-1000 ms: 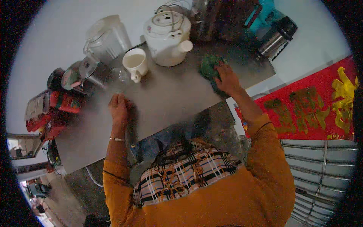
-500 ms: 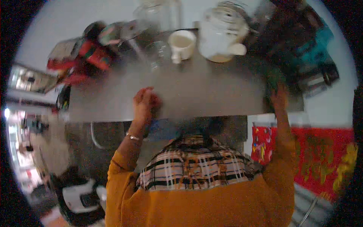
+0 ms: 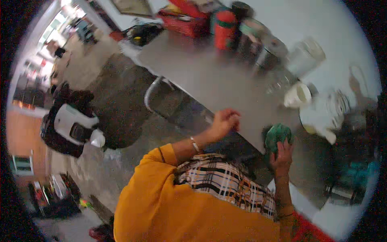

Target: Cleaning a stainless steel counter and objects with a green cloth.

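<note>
My right hand (image 3: pixel 282 153) presses a crumpled green cloth (image 3: pixel 277 135) onto the grey tabletop (image 3: pixel 217 76), near the table's front edge. My left hand (image 3: pixel 225 121) rests on that same edge a little to the left, fingers curled and holding nothing. A white mug (image 3: pixel 297 95) and a white teapot (image 3: pixel 322 117) stand just beyond the cloth. The picture is tilted and blurred.
A red canister (image 3: pixel 224 29), a clear jug (image 3: pixel 303 60), jars and red boxes (image 3: pixel 185 20) crowd the table's far side. A teal object (image 3: pixel 354 173) sits at the right. On the floor to the left stands a black and white appliance (image 3: pixel 70 127).
The view has swung sharply, so the table now runs diagonally. My right hand has brought the green cloth from the table's far right in toward the front edge, closer to my left hand.
</note>
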Demonstrator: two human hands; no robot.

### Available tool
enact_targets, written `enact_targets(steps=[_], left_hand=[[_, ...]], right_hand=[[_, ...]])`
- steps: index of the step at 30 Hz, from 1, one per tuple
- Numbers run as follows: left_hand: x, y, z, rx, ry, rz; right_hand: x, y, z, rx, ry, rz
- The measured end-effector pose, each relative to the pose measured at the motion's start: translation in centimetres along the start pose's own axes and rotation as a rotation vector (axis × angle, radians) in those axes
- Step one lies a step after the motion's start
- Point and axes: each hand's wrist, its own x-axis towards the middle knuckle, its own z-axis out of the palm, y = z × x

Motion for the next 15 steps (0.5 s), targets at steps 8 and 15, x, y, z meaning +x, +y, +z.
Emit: enact_targets(steps=[8, 15], left_hand=[[-1.8, 1.9, -5.2, -0.099, 0.085, 0.162], [-2.9, 2.2, -12.0, -0.090, 0.244, 0.058]], right_hand=[[10.4, -8.7, 4.1, 0.032, 0.023, -0.119], [20.5, -14.4, 5.9, 0.028, 0.005, -0.120]])
